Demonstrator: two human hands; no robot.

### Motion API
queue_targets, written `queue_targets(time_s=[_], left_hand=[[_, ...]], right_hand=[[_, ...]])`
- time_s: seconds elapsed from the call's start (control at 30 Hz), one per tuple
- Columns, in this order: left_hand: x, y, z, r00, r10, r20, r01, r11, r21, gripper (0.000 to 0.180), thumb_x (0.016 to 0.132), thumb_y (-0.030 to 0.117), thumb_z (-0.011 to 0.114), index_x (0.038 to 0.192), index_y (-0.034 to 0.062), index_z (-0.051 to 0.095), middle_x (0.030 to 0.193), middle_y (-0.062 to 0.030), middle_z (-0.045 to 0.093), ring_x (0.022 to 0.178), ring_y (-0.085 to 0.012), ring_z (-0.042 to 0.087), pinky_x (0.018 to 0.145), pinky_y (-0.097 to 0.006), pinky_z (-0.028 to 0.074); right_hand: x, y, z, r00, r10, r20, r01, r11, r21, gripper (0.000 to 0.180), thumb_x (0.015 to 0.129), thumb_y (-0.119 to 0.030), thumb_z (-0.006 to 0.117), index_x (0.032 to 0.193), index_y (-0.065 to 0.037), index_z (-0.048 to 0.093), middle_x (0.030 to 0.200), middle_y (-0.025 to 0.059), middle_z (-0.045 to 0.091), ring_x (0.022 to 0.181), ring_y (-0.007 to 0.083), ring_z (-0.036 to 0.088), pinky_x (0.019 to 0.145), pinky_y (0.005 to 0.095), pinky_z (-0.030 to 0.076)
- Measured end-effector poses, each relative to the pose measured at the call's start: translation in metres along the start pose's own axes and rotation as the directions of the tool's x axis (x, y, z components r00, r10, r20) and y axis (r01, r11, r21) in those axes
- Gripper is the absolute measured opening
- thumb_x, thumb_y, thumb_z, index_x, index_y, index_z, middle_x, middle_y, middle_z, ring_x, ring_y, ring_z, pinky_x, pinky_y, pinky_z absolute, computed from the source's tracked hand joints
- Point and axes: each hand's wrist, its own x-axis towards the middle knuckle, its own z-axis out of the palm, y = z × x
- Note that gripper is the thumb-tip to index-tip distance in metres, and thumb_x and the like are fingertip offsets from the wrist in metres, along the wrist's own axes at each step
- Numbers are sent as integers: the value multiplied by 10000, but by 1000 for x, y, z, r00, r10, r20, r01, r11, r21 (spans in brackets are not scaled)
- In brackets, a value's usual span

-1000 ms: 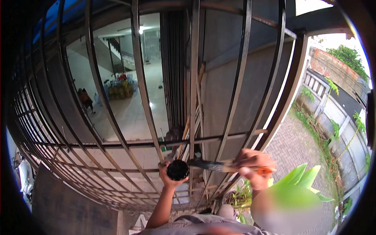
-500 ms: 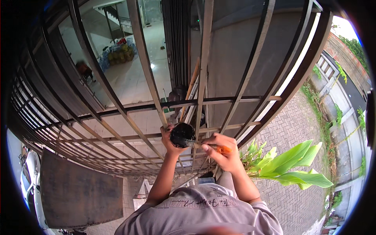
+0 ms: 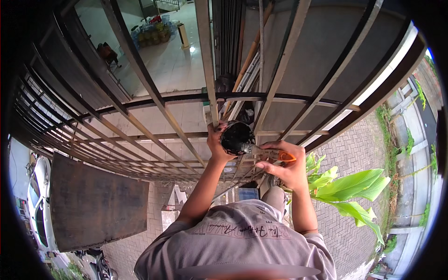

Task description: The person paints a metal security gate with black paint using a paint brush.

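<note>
My left hand is closed round a small round container, its inside coated in glossy black paint. That hand is right by an upright bar of the metal grille. In my right hand is a paintbrush with an orange handle end, gripped by the fingers while the thumb stands a little apart below it. The brush points left, its metal band across the container's rim and its dark bristles at or inside the mouth; how deep they go I cannot tell. Some grille bars look black, others a dull brown-grey.
A large leafy green plant stands right of my right arm on brick paving. To the left is a dark flat panel, with a white car beyond. Behind the grille lean poles, and bottles stand on a tiled floor.
The view has shifted, so hands and container appear farther right and higher. The brush lies across the container's rim as before, and my right thumb has moved away from its handle.
</note>
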Motion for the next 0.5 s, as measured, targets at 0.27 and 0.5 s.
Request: queue_targets(time_s=[0.27,0.5], left_hand=[[16,17,-1,997,62,-51,-65,996,-65,816,608,404,912,1231,48,524,997,-61,713,956,-259,671,1017,-406,444],[19,22,-8,999,43,27,-43,999,6,682,612,476,876,1131,129,601,1053,-106,659,982,-341,613,836,-443,522]], right_hand=[[12,-8,-2,993,-109,-53,104,991,-80,196,918,-64,652,1076,36,711,834,125,657,714,240,629,679,322,497],[35,-20,3,918,-301,257,374,873,-314,504,829,-64,705,1312,-12,572,783,139,569,750,336,597,678,452,503]])
